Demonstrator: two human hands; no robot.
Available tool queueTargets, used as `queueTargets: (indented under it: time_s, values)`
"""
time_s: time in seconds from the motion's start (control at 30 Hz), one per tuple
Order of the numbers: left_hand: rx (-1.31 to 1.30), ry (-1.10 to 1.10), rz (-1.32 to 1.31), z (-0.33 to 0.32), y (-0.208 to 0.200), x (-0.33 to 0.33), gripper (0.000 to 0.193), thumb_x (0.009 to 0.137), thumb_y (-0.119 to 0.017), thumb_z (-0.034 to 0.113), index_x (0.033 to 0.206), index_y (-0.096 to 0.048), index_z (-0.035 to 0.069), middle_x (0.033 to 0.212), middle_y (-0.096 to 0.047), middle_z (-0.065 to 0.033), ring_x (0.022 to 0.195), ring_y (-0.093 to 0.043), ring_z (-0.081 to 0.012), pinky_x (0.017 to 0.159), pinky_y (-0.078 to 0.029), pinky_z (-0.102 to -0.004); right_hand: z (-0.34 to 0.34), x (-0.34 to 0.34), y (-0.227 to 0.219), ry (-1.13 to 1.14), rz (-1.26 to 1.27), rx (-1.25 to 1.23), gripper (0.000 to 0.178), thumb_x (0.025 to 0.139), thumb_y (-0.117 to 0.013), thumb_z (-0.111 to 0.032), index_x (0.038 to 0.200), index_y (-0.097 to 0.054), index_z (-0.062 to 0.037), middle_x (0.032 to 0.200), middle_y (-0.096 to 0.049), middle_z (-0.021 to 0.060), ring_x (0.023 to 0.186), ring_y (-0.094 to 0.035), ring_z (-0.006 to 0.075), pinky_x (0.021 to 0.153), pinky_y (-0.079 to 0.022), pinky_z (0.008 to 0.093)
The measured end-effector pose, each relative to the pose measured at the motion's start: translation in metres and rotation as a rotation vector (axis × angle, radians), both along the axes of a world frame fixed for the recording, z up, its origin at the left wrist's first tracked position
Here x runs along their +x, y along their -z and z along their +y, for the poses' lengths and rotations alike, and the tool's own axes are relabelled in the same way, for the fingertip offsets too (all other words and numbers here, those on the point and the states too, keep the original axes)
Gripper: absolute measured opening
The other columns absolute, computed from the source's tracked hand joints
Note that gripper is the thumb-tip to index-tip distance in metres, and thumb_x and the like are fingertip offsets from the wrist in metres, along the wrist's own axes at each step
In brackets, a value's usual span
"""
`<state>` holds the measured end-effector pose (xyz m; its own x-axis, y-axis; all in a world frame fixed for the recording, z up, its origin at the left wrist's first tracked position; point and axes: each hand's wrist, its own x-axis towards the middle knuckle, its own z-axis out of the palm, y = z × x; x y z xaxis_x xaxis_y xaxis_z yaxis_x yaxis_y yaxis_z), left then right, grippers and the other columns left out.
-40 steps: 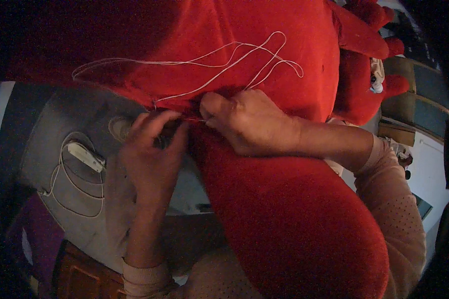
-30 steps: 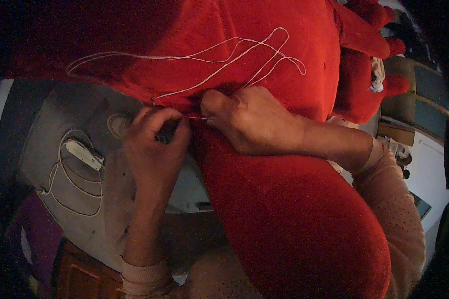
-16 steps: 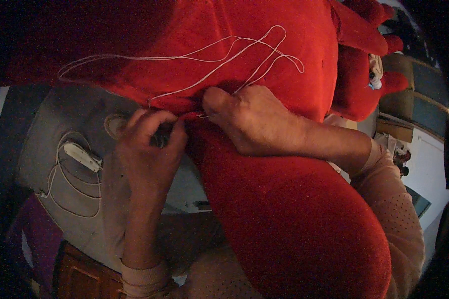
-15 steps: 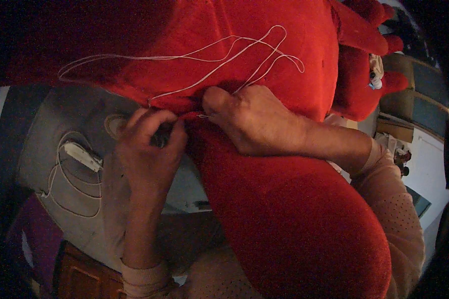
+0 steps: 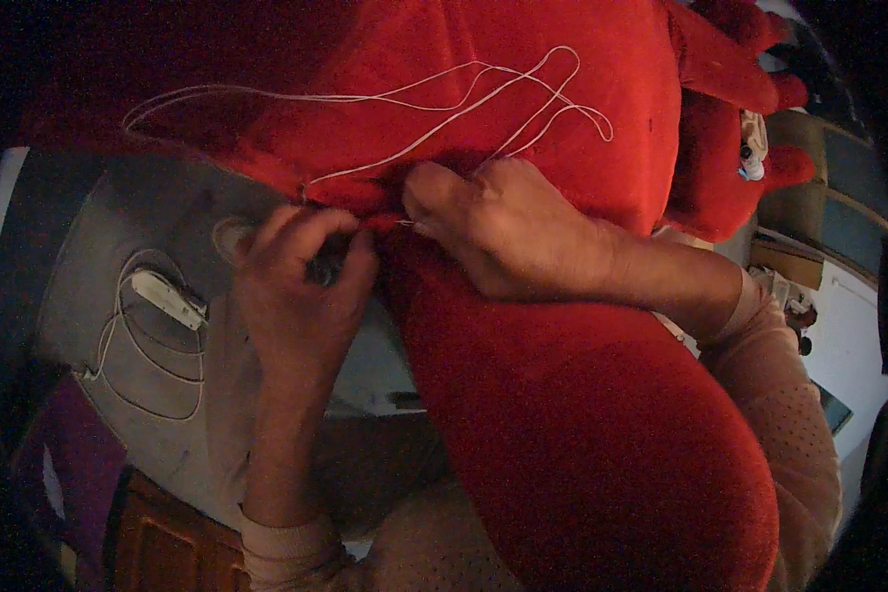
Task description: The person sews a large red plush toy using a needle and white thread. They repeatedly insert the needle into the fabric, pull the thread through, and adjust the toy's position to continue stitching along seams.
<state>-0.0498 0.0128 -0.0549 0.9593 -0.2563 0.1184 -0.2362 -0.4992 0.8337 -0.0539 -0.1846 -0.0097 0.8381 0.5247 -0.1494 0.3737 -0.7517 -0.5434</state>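
A large stuffed plush piece (image 5: 562,395) in red fabric lies across my lap and fills the middle of the view. My left hand (image 5: 311,261) pinches the fabric's gathered edge between thumb and fingers. Close beside it, my right hand (image 5: 493,222) is closed, thumb and forefinger on a thin shiny needle (image 5: 403,222) that points toward the left hand. Its far end meets the red fold; how deep it goes is hidden. A long white thread (image 5: 395,156) leaves the fabric near my left fingers and lies in loose loops over the plush, running back behind my right hand.
On the grey floor at the left lies a white power strip (image 5: 168,299) with its coiled cord. A brown wooden panel (image 5: 173,538) stands at the lower left, beside purple cloth (image 5: 64,474). More red plush limbs (image 5: 730,69) extend at the upper right, near a cardboard box (image 5: 789,261).
The whole scene has shifted slightly right in view, the upper part a little upward. Both hands keep their grip, and the thread loops keep nearly the same shape.
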Motion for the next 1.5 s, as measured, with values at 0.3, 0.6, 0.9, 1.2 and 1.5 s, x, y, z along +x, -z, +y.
queueTargets:
  time_s: [0.3, 0.6, 0.9, 1.2, 1.5]
  values:
    - [-0.071, -0.089, 0.065, 0.004, 0.004, -0.006, 0.01, 0.07, -0.073, 0.009, 0.078, -0.068, 0.007, 0.074, -0.063, -0.0091, 0.068, -0.061, -0.0247, 0.064, -0.047, -0.0343, 0.012, 0.01, -0.007, -0.019, 0.093, -0.145, 0.027, 0.079, -0.051, -0.012, 0.101, -0.051, 0.0026, 0.07, -0.06, 0.0231, 0.065, -0.062, 0.0432, 0.054, -0.049, 0.0543]
    - [-0.225, -0.194, 0.266, -0.006, 0.005, -0.019, 0.01, 0.077, -0.072, 0.009, 0.084, -0.071, 0.002, 0.07, -0.063, -0.0048, 0.064, -0.058, -0.0143, 0.061, -0.046, -0.0276, 0.018, 0.015, -0.003, -0.048, 0.024, -0.134, 0.023, 0.081, -0.052, -0.012, 0.1, -0.049, 0.0, 0.069, -0.06, 0.0223, 0.063, -0.061, 0.0428, 0.052, -0.047, 0.0531]
    - [-0.731, -0.402, 1.104, -0.015, -0.008, -0.026, 0.024, 0.086, -0.067, 0.021, 0.1, -0.068, 0.001, 0.074, -0.061, 0.0004, 0.06, -0.048, -0.0067, 0.057, -0.038, -0.0212, 0.009, 0.009, -0.005, -0.052, -0.054, -0.087, 0.017, 0.08, -0.052, -0.01, 0.094, -0.047, -0.0032, 0.059, -0.056, 0.0191, 0.054, -0.058, 0.0411, 0.045, -0.043, 0.0506]
    - [-0.65, -0.529, 0.924, -0.005, -0.035, -0.005, 0.018, 0.084, -0.068, 0.019, 0.09, -0.067, 0.002, 0.073, -0.061, 0.0006, 0.063, -0.048, -0.0081, 0.059, -0.039, -0.0239, 0.013, 0.014, -0.022, -0.071, -0.273, -0.12, 0.011, 0.084, -0.056, -0.013, 0.092, -0.057, -0.0067, 0.073, -0.059, 0.0146, 0.068, -0.062, 0.0327, 0.046, -0.045, 0.0428]
    - [-0.749, -0.44, 0.398, 0.049, -0.021, 0.007, 0.015, 0.087, -0.062, 0.015, 0.091, -0.064, 0.0, 0.083, -0.062, -0.0044, 0.073, -0.054, -0.0103, 0.066, -0.044, -0.023, 0.044, 0.047, -0.014, -0.098, 0.087, 0.459, 0.016, 0.073, -0.06, -0.015, 0.083, -0.063, -0.0033, 0.071, -0.061, 0.0187, 0.073, -0.064, 0.0355, 0.064, -0.051, 0.0463]
